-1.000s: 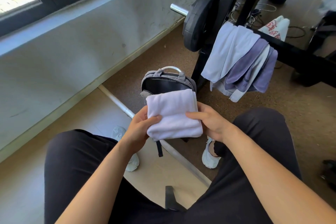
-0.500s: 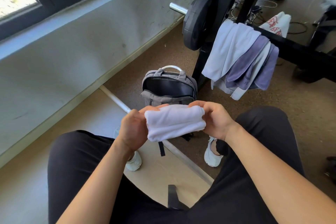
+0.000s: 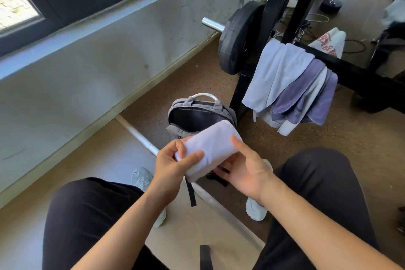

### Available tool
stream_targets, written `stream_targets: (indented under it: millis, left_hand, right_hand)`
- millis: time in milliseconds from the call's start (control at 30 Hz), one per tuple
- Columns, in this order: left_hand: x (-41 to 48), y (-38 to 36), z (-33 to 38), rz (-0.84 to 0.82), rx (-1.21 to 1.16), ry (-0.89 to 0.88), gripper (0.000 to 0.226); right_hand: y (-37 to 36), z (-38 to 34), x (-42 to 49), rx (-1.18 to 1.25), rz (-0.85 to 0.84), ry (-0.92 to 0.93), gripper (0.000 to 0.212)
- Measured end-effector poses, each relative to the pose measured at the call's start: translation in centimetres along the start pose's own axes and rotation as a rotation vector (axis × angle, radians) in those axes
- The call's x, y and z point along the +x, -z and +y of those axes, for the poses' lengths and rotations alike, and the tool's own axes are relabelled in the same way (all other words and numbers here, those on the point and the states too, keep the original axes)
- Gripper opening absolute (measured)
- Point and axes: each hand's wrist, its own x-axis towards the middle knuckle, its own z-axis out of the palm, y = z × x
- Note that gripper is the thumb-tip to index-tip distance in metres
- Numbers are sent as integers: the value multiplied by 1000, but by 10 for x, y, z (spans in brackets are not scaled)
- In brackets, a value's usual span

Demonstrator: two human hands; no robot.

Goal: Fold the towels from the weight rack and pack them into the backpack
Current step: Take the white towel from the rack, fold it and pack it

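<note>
**Towel folded small and tipping toward the backpack**

Nearest, just in front of the backpack (image 3: 192, 104), the left hand (image 3: 173, 166) is pinching the near end of the towel (image 3: 210, 147), thumb on top and fingers curled over its edge. The right hand (image 3: 245, 171) is cradling the towel's right side, fingers underneath and thumb lying along the top, so both hands are grasping it.

A second ago the towel was hanging as a flat square, and half a second ago it was being doubled over. Now it is sitting as a thick, narrow bundle, tilting so that its far end is overlapping the backpack's mouth in this view. The backpack is standing upright on the floor, gaping open, its inside too dark to read.

Folding appears to be finishing and packing to be starting. Behind and to the right of the backpack, more towels (image 3: 291, 85) are draping over the rack (image 3: 282, 6), not yet folded.
</note>
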Motion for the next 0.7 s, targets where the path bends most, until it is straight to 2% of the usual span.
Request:
stream_targets:
  millis: [133,233,300,433,500,567,633,700]
  left_hand:
    - [27,-11,-6,1,-19,-31,50]
    - [59,-15,-9,-6,182,-153,47]
    - [83,-14,-9,-5,347,-195,42]
    - [141,15,-10,-75,470,-147,18]
    - [171,39,-17,-53,715,-198,17]
    - [195,55,-31,-119,984,-204,18]
    - [214,63,-48,-225,1191,-208,32]
    - [227,66,-63,-294,1362,-216,61]
  right_hand:
    - [-14,0,17,-43,-21,-22,46]
    - [-15,-19,44,-121,103,56,44]
    - [-14,-36,65,-181,120,123,43]
    - [-8,-78,109,-587,236,389,37]
    - [-5,-94,131,-796,299,504,40]
    - [0,-99,152,-969,304,547,44]
    - [6,-95,173,-1105,246,538,45]
    - [14,-82,195,-1236,189,502,46]
